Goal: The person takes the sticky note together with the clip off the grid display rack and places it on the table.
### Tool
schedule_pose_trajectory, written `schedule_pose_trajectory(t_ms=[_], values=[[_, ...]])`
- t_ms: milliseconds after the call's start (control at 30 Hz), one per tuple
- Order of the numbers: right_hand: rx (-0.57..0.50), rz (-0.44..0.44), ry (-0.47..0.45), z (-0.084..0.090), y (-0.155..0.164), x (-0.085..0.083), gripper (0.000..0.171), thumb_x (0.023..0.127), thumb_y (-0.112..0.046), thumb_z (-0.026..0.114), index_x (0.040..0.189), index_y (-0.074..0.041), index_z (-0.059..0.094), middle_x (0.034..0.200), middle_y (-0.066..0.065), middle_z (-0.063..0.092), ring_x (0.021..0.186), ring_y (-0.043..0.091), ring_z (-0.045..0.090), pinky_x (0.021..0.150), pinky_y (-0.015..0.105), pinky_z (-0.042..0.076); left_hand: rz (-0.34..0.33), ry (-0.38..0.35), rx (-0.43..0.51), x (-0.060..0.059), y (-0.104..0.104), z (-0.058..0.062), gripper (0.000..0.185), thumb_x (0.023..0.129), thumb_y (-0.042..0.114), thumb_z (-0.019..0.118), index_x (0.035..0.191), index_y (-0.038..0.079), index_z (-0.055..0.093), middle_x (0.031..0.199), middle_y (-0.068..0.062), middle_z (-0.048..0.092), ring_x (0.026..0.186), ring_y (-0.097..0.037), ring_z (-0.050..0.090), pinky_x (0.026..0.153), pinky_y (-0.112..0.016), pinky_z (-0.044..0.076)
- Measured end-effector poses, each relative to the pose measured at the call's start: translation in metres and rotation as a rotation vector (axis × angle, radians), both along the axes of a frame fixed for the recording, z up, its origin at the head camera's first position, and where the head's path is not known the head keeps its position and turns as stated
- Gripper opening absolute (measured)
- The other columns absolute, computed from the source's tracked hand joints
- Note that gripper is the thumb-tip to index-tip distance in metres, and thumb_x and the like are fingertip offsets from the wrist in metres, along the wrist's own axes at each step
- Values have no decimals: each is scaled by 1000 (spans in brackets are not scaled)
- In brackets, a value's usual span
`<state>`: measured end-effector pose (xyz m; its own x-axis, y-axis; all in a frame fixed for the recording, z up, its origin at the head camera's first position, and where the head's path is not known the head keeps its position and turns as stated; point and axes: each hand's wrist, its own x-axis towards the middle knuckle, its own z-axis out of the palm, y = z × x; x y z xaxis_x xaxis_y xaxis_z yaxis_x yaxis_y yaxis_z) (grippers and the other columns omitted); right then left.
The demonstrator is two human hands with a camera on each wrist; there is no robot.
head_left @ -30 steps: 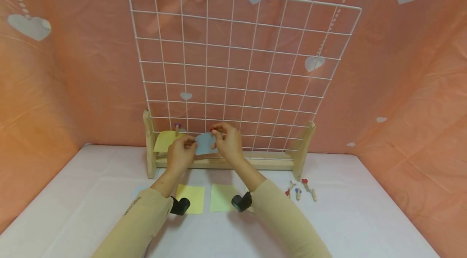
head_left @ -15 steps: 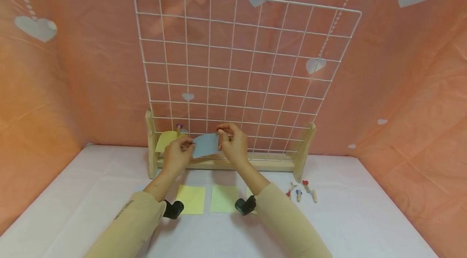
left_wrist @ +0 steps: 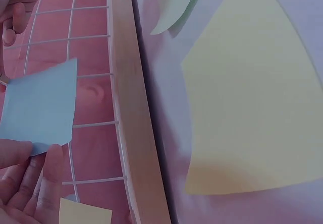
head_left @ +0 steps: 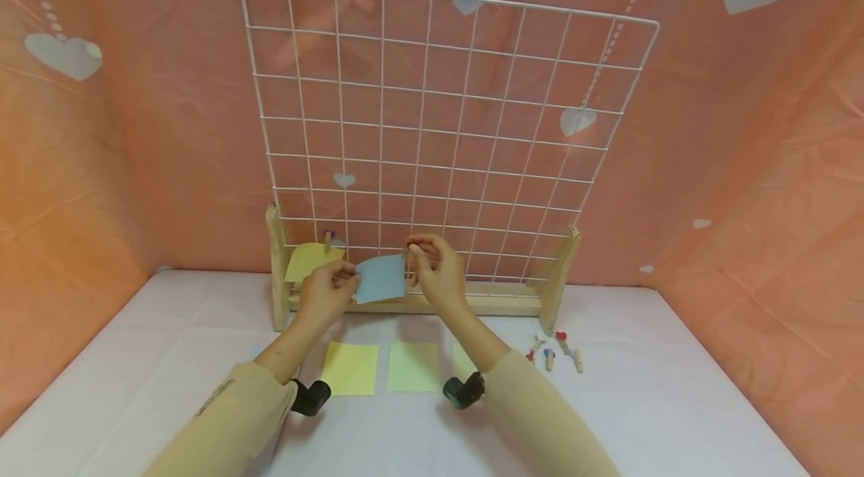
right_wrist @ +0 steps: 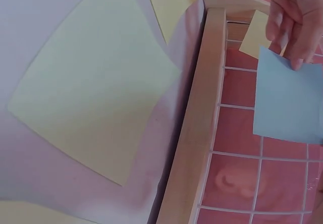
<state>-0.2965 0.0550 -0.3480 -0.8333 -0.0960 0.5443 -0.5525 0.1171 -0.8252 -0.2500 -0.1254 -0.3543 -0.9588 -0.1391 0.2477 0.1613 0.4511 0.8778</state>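
In the head view my left hand [head_left: 326, 297] pinches the left edge of a light blue sticky note [head_left: 380, 278] before the lower wire grid. My right hand [head_left: 437, 271] is at the note's upper right corner, thumb and fingertips together. The left wrist view shows the end of a small wooden clothespin [left_wrist: 4, 79], with a bit of red, at that corner; the right fingers hide most of it. To the left, a yellow sticky note [head_left: 310, 261] hangs on the grid under a clothespin with a purple top [head_left: 328, 241].
The white wire grid [head_left: 337, 34] stands in a wooden base [head_left: 499, 304]. On the white table lie a yellow note [head_left: 349, 369], a pale green note [head_left: 414, 367] and another pale note [head_left: 463, 363], partly hidden. Several clothespins [head_left: 550, 363] lie at the right.
The blue note has come slightly down and away from the grid, and more of it shows. My right hand has shifted right and a little down; my left hand has moved slightly left.
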Motion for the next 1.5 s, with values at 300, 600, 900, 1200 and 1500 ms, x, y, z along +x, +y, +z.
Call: schedule_pose_trajectory(t_ms=[300,600,900,1200,1500], values=[[-30,55,-88,4,13,11,20,94,-2,57,109,12,60,107,29,66,41,14,50,41,17,42,-69,-26,-2,12,-4,-3,21,92,2,58,107,-10,62,94,-22,64,66,-16,65,58,-25,55],[40,4,-138,-10,29,13,21,94,-3,58,110,11,60,106,30,66,41,24,52,39,20,40,-113,-41,-24,23,-9,-11,21,90,2,59,108,-10,63,93,-20,66,73,-22,66,57,-27,56],[109,-55,-175,-22,48,13,19,94,-10,61,107,3,64,106,23,69,42,17,53,42,21,45,-140,-97,7,30,-12,-18,23,91,2,59,108,-13,60,97,-25,65,64,-20,65,56,-30,57],[105,-73,-213,-30,68,17,20,93,-11,62,106,4,64,106,25,68,43,11,55,44,21,46,-142,-106,-13,35,-15,-22,18,90,1,60,103,-11,62,89,-18,66,57,-15,61,54,-26,54],[174,-127,-187,-33,83,25,18,93,-11,63,104,2,65,95,20,71,69,35,67,43,22,47,-179,-103,-31,40,-20,-25,18,89,0,60,101,-12,62,86,-16,65,60,-16,61,52,-26,55]])
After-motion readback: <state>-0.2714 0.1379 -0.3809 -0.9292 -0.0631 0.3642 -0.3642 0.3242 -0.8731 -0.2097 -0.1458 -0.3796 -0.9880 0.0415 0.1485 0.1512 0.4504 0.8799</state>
